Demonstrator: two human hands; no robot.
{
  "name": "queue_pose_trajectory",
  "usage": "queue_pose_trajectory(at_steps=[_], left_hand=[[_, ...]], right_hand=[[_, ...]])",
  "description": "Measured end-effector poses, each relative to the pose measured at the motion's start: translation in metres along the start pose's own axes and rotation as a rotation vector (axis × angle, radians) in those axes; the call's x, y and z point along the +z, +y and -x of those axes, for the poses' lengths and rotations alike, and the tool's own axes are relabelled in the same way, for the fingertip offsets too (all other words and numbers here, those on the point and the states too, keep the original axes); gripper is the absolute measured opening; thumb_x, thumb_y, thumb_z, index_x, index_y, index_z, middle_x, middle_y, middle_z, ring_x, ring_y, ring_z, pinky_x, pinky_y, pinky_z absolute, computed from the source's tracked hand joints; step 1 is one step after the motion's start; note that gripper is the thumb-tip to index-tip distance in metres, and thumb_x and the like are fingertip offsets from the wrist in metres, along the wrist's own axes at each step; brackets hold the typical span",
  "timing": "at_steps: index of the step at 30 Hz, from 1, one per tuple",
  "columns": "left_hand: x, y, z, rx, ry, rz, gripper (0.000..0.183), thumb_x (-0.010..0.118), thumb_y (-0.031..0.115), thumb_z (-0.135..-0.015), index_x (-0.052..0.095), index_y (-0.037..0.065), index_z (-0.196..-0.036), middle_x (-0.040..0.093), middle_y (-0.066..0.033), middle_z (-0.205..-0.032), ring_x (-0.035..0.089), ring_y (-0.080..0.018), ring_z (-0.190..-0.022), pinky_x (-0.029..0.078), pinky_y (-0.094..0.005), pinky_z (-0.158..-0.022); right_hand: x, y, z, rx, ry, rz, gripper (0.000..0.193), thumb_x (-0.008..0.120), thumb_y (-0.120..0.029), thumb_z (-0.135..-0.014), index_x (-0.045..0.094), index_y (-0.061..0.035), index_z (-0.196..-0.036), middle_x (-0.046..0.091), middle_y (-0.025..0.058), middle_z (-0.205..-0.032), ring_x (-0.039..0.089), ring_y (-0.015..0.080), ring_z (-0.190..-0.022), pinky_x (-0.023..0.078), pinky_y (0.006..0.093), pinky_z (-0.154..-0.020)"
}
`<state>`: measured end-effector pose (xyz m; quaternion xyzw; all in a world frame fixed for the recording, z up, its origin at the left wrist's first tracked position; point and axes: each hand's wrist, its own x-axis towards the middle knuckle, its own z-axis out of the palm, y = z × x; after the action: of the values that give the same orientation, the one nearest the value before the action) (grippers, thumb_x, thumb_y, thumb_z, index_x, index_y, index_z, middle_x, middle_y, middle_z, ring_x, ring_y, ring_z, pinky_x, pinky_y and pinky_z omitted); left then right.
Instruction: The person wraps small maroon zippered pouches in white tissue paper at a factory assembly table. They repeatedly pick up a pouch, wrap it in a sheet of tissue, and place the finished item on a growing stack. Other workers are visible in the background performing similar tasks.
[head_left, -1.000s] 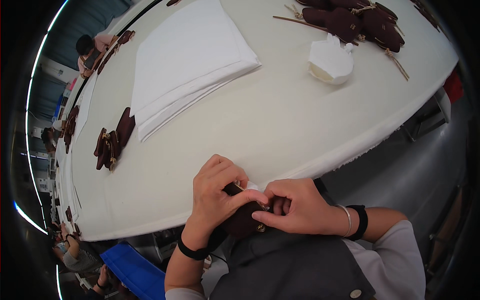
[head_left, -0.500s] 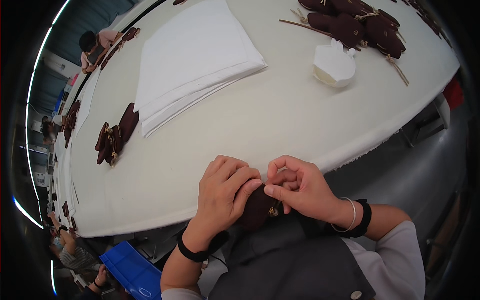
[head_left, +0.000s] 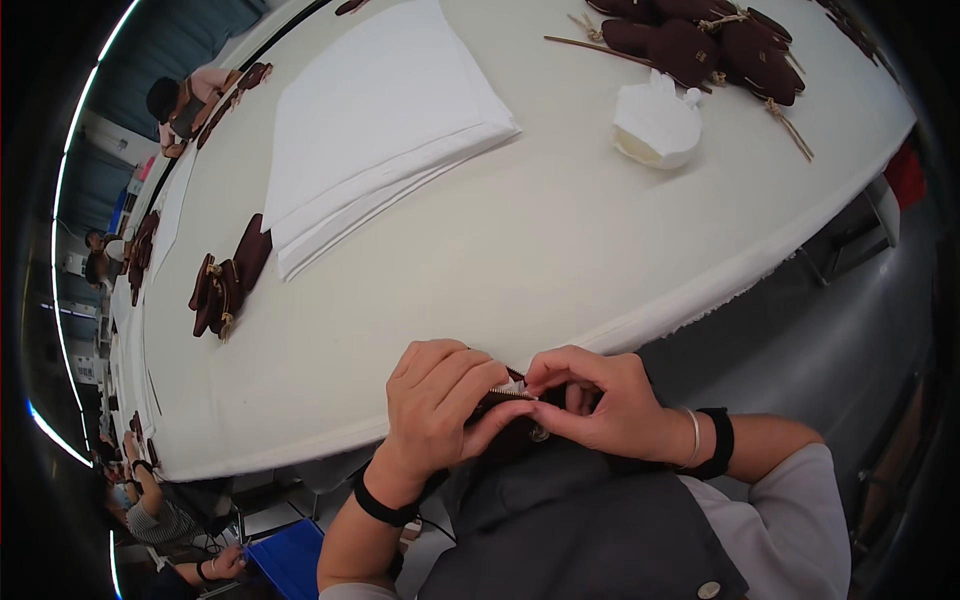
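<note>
Close to my body, at the table's near edge, a small dark brown zip pouch (head_left: 510,438) is between my hands. Its gold-toothed zipper (head_left: 508,393) is parted, and something whitish shows in the opening. My left hand (head_left: 435,405) grips the pouch's left side, thumb along the zipper edge and fingers curled over. Thumb and forefinger of my right hand (head_left: 615,408) pinch the right end of the opening. Whether they hold the puller or the cloth edge is hidden. A small round metal piece hangs below the right fingers.
White sheets (head_left: 385,130) lie stacked on the pale table (head_left: 430,270). Brown pouches with cords (head_left: 228,285) sit at left; more pouches (head_left: 690,50) are piled far right beside a white cup-shaped cloth piece (head_left: 657,122). Other people work along the left; a blue bin (head_left: 290,560) is at lower left.
The pouch's zipper has come apart, so its teeth and whitish inside now show. My right hand has shifted slightly down and toward me. The blue bin at lower left has moved.
</note>
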<state>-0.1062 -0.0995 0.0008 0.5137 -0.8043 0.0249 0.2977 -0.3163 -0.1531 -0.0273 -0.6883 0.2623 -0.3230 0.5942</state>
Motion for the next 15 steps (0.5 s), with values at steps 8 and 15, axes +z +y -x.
queue_pose_trajectory(at_steps=[8, 15], left_hand=[[-0.007, -0.002, -0.024, -0.19, -0.237, 0.076, 0.018, 0.073, 0.024, -0.087, 0.069, 0.009, -0.079, 0.06, -0.0025, -0.076, 0.056, -0.0237, -0.081, 0.042, -0.0369, -0.076], [-0.004, 0.0, -0.017, -0.185, -0.19, 0.089, 0.012, 0.074, 0.023, -0.085, 0.072, 0.012, -0.081, 0.064, -0.0002, -0.083, 0.057, -0.0234, -0.086, 0.041, -0.0373, -0.082]], right_hand=[[-0.019, -0.017, -0.009, 0.369, -0.219, -0.243, 0.034, 0.064, -0.008, -0.095, 0.057, -0.0044, -0.129, 0.076, 0.0113, -0.106, 0.057, 0.0046, -0.052, 0.049, 0.0217, -0.05], [-0.036, -0.02, -0.006, 0.311, -0.34, -0.269, 0.046, 0.059, -0.004, -0.097, 0.045, -0.0069, -0.141, 0.072, 0.0149, -0.118, 0.069, 0.0168, -0.061, 0.055, 0.0274, -0.057]])
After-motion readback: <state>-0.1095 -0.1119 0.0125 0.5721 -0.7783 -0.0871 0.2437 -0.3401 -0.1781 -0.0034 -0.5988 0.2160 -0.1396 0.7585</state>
